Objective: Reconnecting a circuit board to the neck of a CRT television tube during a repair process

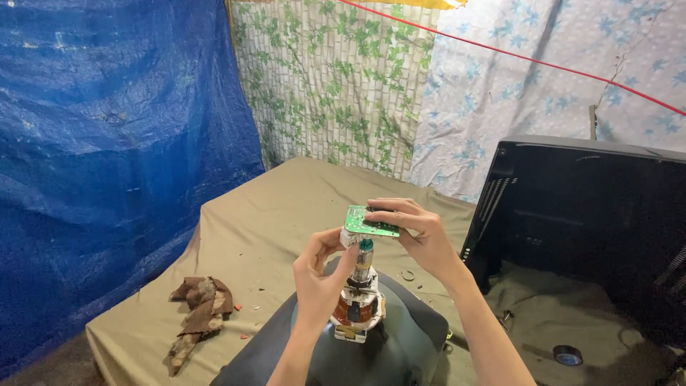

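Observation:
A dark picture tube [400,343] lies face down on the cloth-covered table, its glass neck [364,261] pointing up with a copper-wound yoke [355,309] around the base. My right hand [418,232] holds a small green circuit board [369,222] at the top of the neck. My left hand [323,275] grips the board's near edge with thumb and fingers, right beside the neck.
A black television back shell [586,221] stands at the right. A crumpled brown rag [200,314] lies at the left of the olive cloth [250,236]. A roll of black tape [568,354] sits at the lower right. Blue tarp and patterned sheets hang behind.

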